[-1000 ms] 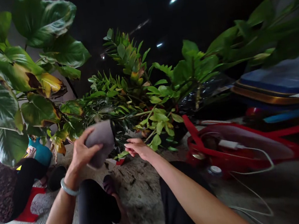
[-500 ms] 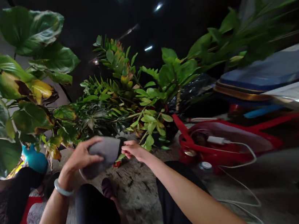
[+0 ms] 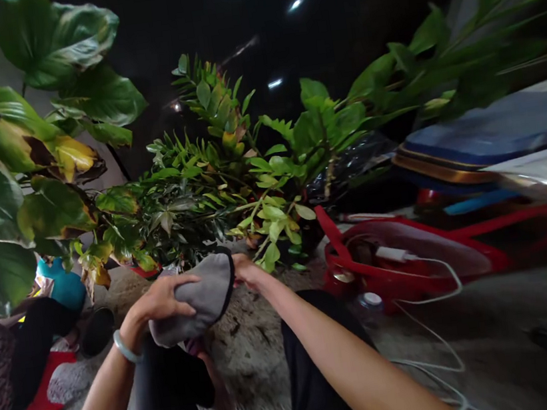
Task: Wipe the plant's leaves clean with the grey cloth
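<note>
A soft grey cloth piece (image 3: 195, 294), shaped like a pouch with a black-trimmed edge, is held over my knees. My left hand (image 3: 165, 301), with a pale bangle on its wrist, is closed round its near left part, the thumb below and the fingers on top. At the black rim on the far right side is my right hand (image 3: 246, 272). Its fingers are closed and partly hidden behind the rim. Whatever is inside the cloth cannot be seen.
Potted plants (image 3: 268, 165) spread across the front. To the right stands a red bag (image 3: 365, 287) with a white charger and cable (image 3: 457, 275). Blue-edged boards (image 3: 486, 133) lie beyond it. On the left, another person's dark-clad leg (image 3: 43, 336) is beside a red stool (image 3: 50, 389).
The grey cloth has shifted right and downward, and its black-rimmed end now shows wider. My left hand has moved right with it. My right hand stays at the rim.
</note>
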`<state>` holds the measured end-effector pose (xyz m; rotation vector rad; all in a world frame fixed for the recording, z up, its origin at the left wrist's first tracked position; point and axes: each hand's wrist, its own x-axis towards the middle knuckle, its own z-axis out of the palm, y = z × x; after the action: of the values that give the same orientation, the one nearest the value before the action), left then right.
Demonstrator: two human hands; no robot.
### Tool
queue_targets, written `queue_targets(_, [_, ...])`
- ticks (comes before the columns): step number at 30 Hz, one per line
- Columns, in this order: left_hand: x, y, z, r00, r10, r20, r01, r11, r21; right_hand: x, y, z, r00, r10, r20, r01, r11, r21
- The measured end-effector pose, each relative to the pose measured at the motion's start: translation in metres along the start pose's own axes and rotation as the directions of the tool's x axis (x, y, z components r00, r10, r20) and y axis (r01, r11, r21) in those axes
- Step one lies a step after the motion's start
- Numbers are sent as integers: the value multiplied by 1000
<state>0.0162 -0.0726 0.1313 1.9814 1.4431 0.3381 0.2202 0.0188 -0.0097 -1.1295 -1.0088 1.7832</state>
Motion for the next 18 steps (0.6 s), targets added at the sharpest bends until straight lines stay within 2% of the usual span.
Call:
queue_targets(2, [-5,7,-18,979,44,-200,-56,997,-51,-1,-3,-1,1000,0,18,-1,1000,20])
queue_targets(3, [-2,13,-27,941,70,-330,-92,994,-51,-2,-5,0,1000,-2,23,1,1000,30])
queue_targets(5, [15,22,-39,820,111,-562,-150,988,-23,-2,-7,1,1000,-11,25,10,999,44])
queue_targets(6, [26,25,-41,768,121,-629,-161,987,-6,-2,-8,3,999,-19,26,18,999,46])
queue_targets(7, [36,25,-38,745,125,-655,-155,988,12,-2,-8,4,999,-26,27,25,999,42])
queue_targets(8, [44,22,-32,758,121,-641,-127,991,36,-1,-8,5,999,-32,29,31,999,35])
queue_targets(9, [48,17,-23,803,106,-587,-82,994,67,-1,-7,6,999,-34,29,33,999,22])
queue_targets(11, [45,3,-2,926,33,-376,17,991,130,0,-5,7,999,-25,26,25,1000,-10])
queue_targets(12, [37,-5,7,969,-14,-247,49,989,138,1,-4,7,1000,-18,26,19,999,-26])
queue_targets(14, [14,-16,17,997,-66,-48,69,996,61,2,-1,5,999,-6,32,8,999,-45])
queue_targets(15, [1,-18,15,998,-62,-18,62,998,-6,2,-1,4,999,-4,41,5,999,-46])
queue_targets(16, [-10,-17,9,998,-49,-48,46,997,-68,2,0,2,999,-3,52,5,999,-45])
queue_targets(17, [-18,-13,-1,991,-34,-133,19,994,-112,2,0,1,998,-6,64,8,999,-41])
queue_targets(18, [-23,-7,-14,966,-21,-259,-13,992,-129,2,0,0,997,-13,74,15,999,-33])
